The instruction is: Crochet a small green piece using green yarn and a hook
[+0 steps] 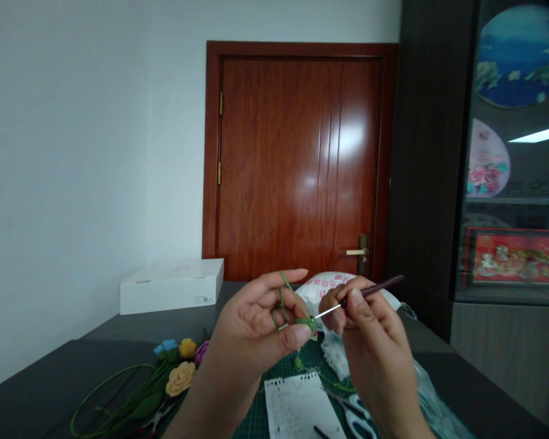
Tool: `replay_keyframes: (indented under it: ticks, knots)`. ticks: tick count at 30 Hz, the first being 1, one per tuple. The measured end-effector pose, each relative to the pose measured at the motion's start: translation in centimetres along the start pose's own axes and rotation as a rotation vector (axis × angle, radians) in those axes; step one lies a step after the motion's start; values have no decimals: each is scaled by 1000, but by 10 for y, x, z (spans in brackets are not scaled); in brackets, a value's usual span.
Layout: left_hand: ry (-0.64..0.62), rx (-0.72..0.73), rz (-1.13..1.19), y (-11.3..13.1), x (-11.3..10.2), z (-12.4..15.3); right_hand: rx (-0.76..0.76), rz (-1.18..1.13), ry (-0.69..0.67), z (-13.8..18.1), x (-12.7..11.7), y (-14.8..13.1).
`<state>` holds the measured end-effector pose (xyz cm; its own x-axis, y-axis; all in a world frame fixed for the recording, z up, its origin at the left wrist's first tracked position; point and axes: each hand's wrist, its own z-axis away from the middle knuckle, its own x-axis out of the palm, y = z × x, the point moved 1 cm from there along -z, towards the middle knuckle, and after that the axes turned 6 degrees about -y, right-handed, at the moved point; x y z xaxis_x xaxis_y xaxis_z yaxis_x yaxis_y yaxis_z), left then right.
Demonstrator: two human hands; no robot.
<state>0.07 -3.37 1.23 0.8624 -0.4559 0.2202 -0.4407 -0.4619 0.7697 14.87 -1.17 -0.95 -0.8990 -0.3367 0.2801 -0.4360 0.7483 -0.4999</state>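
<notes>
Between thumb and fingers, my left hand [265, 329] pinches a small green crochet piece [307, 323]. Green yarn [282, 296] runs from it up over the raised index finger. My right hand [375, 335] is closed on a crochet hook [375, 288] with a dark handle and a thin metal shaft. The tip of the hook meets the green piece; whether it passes through a stitch is too small to tell. Both hands are held above the table, close together.
Below lie a written notepad [302, 405], scissors [359, 417] and a green cutting mat [251, 421]. Crocheted flowers [180, 378] with green stems lie at left. A white box [171, 286] and a white printed bag [324, 283] stand farther back.
</notes>
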Motion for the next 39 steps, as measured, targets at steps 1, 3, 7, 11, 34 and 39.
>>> replay_keyframes:
  ticks: [1,3,7,11,34,39]
  knots:
    - [-34,-19,37,0,-1,-1,35,-55,-24,-1,1,1]
    - [-101,-67,102,-1,-4,-3,86,-137,-54,-2,2,2]
    - [-197,-126,177,-4,-7,-6,169,-211,-87,-1,7,6]
    - [-123,-93,106,-2,-2,-2,58,-128,-123,1,8,11]
    - [-262,-238,318,-6,-6,-4,-70,-214,-61,3,9,5]
    - [-179,-107,104,-6,-8,-5,-25,-202,-80,3,11,9]
